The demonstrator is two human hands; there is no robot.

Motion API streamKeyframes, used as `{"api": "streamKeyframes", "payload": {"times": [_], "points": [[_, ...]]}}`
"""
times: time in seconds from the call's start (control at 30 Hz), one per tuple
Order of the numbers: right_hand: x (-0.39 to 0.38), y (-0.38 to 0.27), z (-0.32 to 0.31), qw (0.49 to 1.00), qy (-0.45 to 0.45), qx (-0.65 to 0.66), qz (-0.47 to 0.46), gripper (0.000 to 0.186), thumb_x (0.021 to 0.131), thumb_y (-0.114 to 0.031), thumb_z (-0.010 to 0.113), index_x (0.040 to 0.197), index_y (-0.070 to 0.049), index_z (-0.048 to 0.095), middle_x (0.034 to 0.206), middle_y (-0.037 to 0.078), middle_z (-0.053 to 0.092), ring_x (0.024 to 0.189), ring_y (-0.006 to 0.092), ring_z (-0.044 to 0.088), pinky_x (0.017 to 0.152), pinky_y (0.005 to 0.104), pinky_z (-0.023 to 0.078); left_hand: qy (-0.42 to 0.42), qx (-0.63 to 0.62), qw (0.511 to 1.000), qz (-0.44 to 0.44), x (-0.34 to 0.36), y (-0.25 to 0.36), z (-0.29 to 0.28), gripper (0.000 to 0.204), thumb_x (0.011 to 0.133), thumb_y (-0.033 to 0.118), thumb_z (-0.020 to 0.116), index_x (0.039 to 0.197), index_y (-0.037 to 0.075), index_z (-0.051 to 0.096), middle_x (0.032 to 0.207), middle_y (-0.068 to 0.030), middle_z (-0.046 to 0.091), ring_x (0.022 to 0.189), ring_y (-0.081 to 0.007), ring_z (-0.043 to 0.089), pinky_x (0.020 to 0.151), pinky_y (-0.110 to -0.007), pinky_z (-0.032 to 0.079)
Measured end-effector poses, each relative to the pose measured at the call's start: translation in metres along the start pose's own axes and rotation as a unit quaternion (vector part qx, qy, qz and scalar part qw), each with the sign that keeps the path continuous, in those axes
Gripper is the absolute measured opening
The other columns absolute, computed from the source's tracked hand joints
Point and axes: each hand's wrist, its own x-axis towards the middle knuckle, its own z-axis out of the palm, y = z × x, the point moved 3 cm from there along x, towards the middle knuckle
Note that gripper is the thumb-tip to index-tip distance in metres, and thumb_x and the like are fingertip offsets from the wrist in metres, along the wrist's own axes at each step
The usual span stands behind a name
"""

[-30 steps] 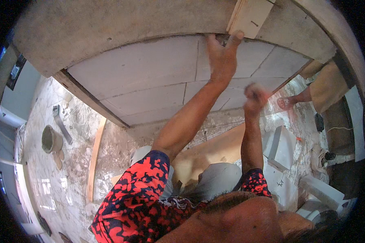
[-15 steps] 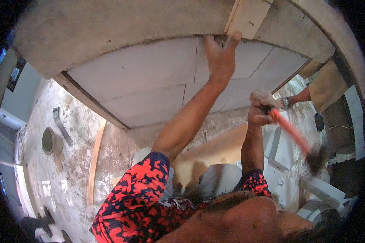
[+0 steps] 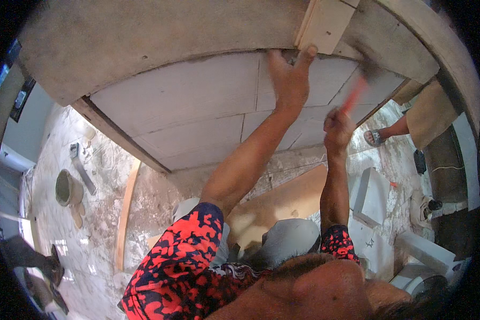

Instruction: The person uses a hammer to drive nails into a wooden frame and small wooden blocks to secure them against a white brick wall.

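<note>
My left hand (image 3: 292, 88) reaches up to the top edge of a pale block wall (image 3: 181, 101). Its thumb and a finger are spread apart, with a small dark gap between them; the other fingertips are hidden. The thumb touches the lower end of a light wooden piece (image 3: 325, 29) lying against a grey-brown panel (image 3: 160, 32). My right hand (image 3: 339, 127) is closed round the red handle of a hammer (image 3: 353, 96). The hammer's dark head is smeared by motion and overlaps the panel's lower edge, right of the wooden piece.
White blocks (image 3: 372, 197) lie at the right by a brown board (image 3: 288, 197). A bucket (image 3: 65, 188) and a long wooden strip (image 3: 127, 213) are on the dusty floor at the left. Another person's sandalled foot (image 3: 376, 137) stands beyond the wall's right end.
The hammer has swung from low on the right up to the panel's edge. My right hand has turned with it, while my left hand stays nearly in place.
</note>
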Motion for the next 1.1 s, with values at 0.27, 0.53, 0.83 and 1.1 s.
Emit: {"api": "streamKeyframes", "payload": {"times": [0.27,0.53,0.83,1.1], "points": [[0.008,-0.011,0.007,0.963,-0.035,-0.261,-0.063,0.041,0.078,-0.041,0.064,0.065,-0.005,0.05,0.054,0.004,0.048,0.045,0.0194,0.045,0.042,0.0324,0.035,0.004,0.023,1.0,0.005,0.0,-0.007,-0.003,0.071,0.072,0.046,0.072,0.114,-0.003,0.043,0.105,-0.0118,0.054,0.097,-0.0209,0.05,0.087,-0.032,0.039],[0.014,-0.021,0.009,0.966,-0.042,-0.254,-0.041,0.062,0.085,-0.065,0.035,0.069,-0.006,0.044,0.052,0.001,0.037,0.045,0.0137,0.037,0.041,0.0298,0.032,0.025,0.013,0.999,0.025,-0.007,0.01,0.006,0.067,0.073,0.044,0.072,0.112,-0.004,0.045,0.108,-0.0126,0.052,0.099,-0.0214,0.049,0.087,-0.032,0.038],[0.014,0.003,0.0,0.971,0.011,-0.207,-0.119,0.058,0.091,-0.056,0.029,0.065,-0.006,0.041,0.055,0.003,0.04,0.047,0.012,0.037,0.043,0.0274,0.03,0.006,0.025,0.999,0.019,-0.002,0.002,0.004,0.067,0.074,0.045,0.071,0.111,-0.004,0.046,0.104,-0.0114,0.053,0.096,-0.021,0.05,0.086,-0.033,0.038],[-0.006,-0.009,-0.002,0.994,0.007,-0.111,0.0,0.053,0.092,-0.052,0.034,0.061,-0.009,0.041,0.051,0.001,0.038,0.04,0.0112,0.035,0.039,0.026,0.028,-0.003,-0.004,1.0,-0.01,-0.009,-0.001,0.004,0.062,0.078,0.039,0.069,0.115,-0.004,0.044,0.108,-0.012,0.053,0.102,-0.022,0.05,0.09,-0.033,0.037]]}}
